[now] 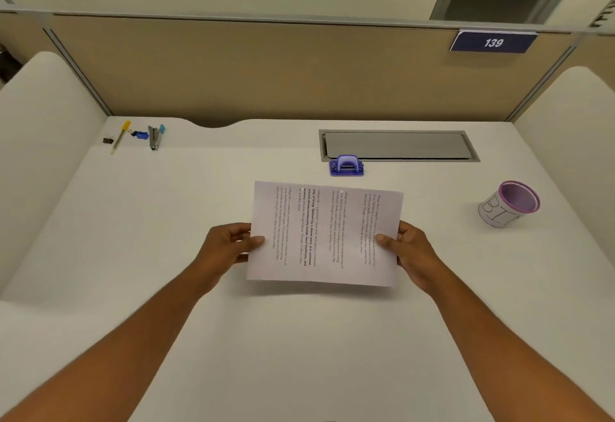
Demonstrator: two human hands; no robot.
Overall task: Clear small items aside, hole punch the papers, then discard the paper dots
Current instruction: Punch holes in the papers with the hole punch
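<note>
Both hands, left hand (233, 245) and right hand (407, 248), pinch short ends of white printed paper sheets (324, 235); you face small purple plastic hole punch (346, 166) straight beyond far long edge, slightly nearer right hand.

"139" on the blue sign (493, 42); "bi" handwritten on the cup (506, 205).

Single head-worn wide-angle view, pitched forward and down over the desk (166, 288); near edge cropped, far edge and partition (266, 72) included, both forearms entering from below.
</note>
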